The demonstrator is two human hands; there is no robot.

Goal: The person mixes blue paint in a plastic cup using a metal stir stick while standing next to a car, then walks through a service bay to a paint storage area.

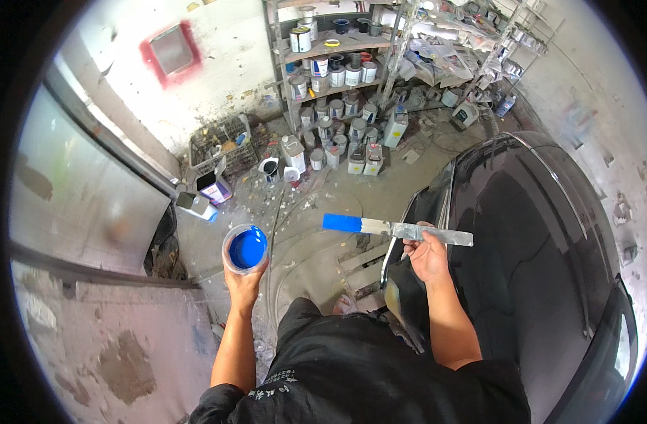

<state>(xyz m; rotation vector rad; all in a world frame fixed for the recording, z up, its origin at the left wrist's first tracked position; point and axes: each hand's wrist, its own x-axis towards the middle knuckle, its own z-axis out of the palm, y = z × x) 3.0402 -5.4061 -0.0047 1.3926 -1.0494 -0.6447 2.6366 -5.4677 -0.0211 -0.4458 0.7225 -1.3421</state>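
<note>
My left hand (243, 283) is wrapped round a clear plastic cup, and bright blue paint (248, 249) shows inside it. Blue also smears the cup's inner wall. Out to the right, my right hand (428, 258) grips a long flat stirring stick (397, 230) near its right end, thumb on top. The stick lies almost level and points left toward the cup, apart from it. Wet blue paint coats its left end; the middle is pale and the right part grey and stained.
Close on my right stands a dark car (521, 233). Ahead, a shelf rack (337, 44) holds paint cans, with more cans and jugs (293, 152) on the floor. A wire crate (221, 145) sits by the wall. A wooden pallet (362, 267) and hoses lie near my feet.
</note>
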